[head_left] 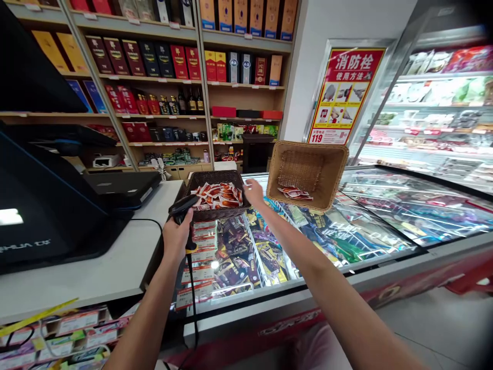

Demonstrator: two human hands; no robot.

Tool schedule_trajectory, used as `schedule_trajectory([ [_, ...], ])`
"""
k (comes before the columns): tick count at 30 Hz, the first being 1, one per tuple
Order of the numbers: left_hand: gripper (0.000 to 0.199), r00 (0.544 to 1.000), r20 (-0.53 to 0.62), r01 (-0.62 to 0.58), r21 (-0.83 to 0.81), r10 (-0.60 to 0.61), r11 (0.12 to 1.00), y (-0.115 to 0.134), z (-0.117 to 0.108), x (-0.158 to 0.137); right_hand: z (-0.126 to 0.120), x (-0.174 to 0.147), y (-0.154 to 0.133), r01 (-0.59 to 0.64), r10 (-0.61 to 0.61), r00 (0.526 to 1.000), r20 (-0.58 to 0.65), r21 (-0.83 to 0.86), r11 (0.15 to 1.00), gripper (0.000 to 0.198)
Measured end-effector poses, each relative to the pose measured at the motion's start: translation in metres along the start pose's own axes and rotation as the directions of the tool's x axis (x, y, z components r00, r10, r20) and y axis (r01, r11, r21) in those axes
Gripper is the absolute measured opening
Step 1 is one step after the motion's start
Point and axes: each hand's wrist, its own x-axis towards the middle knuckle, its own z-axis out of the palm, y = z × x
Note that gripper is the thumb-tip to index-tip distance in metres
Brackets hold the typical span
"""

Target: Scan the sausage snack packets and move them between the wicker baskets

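Note:
My left hand (pixel 177 234) is closed around the handle of a black barcode scanner (pixel 184 204), whose cable hangs down over the freezer's front. The scanner's head is at the near left corner of a dark brown wicker basket (pixel 215 177), filled with small red-and-white packets (pixel 219 196). At that basket's right rim is my right hand (pixel 254 192), with its fingers curled at the edge; the fingertips are partly hidden. To the right of this hand a light tan wicker basket (pixel 325 177) stands on the freezer glass, with a few similar packets (pixel 296 193) at its near side.
Beneath the baskets, a glass-topped chest freezer (pixel 308 288) holds bagged ice creams. On the left are a white counter (pixel 127 257) and a black checkout terminal (pixel 50 205). Shelves of boxed bottles (pixel 154 56) line the back; a refrigerated display (pixel 442 103) stands at right.

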Motion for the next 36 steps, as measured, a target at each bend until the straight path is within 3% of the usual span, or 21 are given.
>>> schedule_trajectory([
  [2, 0.053, 0.998, 0.0, 0.07, -0.048, -0.07, 0.996, -0.002, -0.01, 0.002, 0.035, -0.008, -0.04, 0.114, -0.085, 0.976, 0.199, -0.138, 0.984, 0.035],
  [6, 0.053, 0.995, 0.022, 0.101, -0.08, -0.1, 0.992, -0.005, -0.022, 0.0, 0.083, -0.019, -0.095, 0.201, -0.067, 0.927, 0.368, -0.34, 0.919, 0.061],
  [8, 0.053, 0.994, 0.039, 0.106, -0.08, -0.104, 0.991, -0.009, -0.024, 0.0, 0.095, -0.021, -0.105, 0.228, -0.048, 0.909, 0.414, -0.398, 0.889, 0.055],
  [11, 0.054, 0.993, 0.061, 0.108, -0.058, -0.105, 0.992, -0.015, -0.023, 0.003, 0.095, -0.018, -0.106, 0.248, -0.041, 0.905, 0.424, -0.447, 0.859, 0.03],
  [14, 0.055, 0.996, 0.057, 0.069, -0.011, -0.068, 0.998, -0.02, -0.019, 0.006, 0.078, -0.017, -0.095, 0.268, -0.1, 0.923, 0.372, -0.433, 0.861, 0.038],
  [17, 0.056, 0.999, 0.051, 0.011, 0.015, -0.012, 1.0, -0.021, -0.011, 0.006, 0.05, -0.022, -0.071, 0.397, -0.311, 0.906, 0.288, -0.32, 0.86, 0.044],
  [22, 0.053, 0.995, 0.104, 0.003, 0.004, -0.003, 1.0, -0.009, 0.011, -0.007, -0.003, -0.045, -0.012, 0.702, -0.673, 0.711, 0.201, -0.23, 0.674, 0.036],
  [25, 0.05, 0.983, 0.183, 0.008, 0.009, -0.01, 1.0, 0.003, 0.028, -0.02, -0.033, -0.057, 0.022, 0.778, -0.758, 0.621, 0.199, -0.266, 0.569, 0.034],
  [27, 0.048, 0.973, 0.232, -0.006, 0.003, 0.005, 1.0, 0.011, 0.041, -0.029, -0.049, -0.062, 0.04, 0.798, -0.788, 0.59, 0.178, -0.281, 0.534, 0.028],
  [30, 0.046, 0.955, 0.294, -0.022, -0.024, 0.028, 0.999, 0.019, 0.059, -0.041, -0.068, -0.068, 0.06, 0.803, -0.804, 0.575, 0.152, -0.291, 0.52, 0.021],
  [36, 0.047, 0.93, 0.365, -0.045, -0.005, 0.043, 0.999, 0.032, 0.082, -0.058, -0.093, -0.078, 0.084, 0.765, -0.771, 0.62, 0.146, -0.331, 0.553, 0.027],
])
